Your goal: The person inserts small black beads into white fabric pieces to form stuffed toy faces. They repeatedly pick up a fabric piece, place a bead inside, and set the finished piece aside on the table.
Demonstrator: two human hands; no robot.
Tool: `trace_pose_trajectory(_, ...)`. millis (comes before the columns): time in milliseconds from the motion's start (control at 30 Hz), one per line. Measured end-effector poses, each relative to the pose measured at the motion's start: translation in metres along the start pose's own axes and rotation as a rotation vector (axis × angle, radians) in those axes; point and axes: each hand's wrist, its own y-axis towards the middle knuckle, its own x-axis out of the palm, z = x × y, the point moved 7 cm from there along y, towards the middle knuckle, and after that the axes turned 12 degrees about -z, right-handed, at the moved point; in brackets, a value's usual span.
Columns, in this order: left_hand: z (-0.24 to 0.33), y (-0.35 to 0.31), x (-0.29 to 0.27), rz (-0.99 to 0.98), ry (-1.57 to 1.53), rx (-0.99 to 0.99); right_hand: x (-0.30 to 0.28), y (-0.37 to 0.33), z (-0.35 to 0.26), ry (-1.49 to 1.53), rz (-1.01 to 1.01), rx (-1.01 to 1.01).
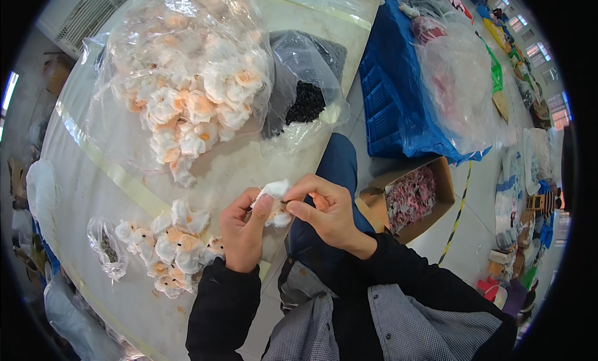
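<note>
My left hand is closed on a small white plush piece, fluffy and turned partly away, with its thumb pressed on the near side. Fingers pinched, my right hand meets the plush from the right, a tiny dark piece showing at its fingertips; its exact kind is too small to tell. Left of my hands lies a group of white and peach plush pieces, several with black dot eyes. Farther off, a clear bag holds many small black parts.
A large clear bag of white and peach plush pieces spreads over the far table. A small clear bag lies at the left. Right of the table stand a blue crate and a cardboard box of pink and grey scraps.
</note>
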Motion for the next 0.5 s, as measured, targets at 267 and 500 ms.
trace_pose_trajectory(267,0.011,0.001,0.008,-0.022,0.059,0.049,-0.001,0.000,-0.013,-0.285,0.061,-0.057)
trace_pose_trajectory(500,0.018,-0.002,0.012,0.015,0.171,0.096,0.007,0.002,-0.030,-0.731,0.048,-0.274)
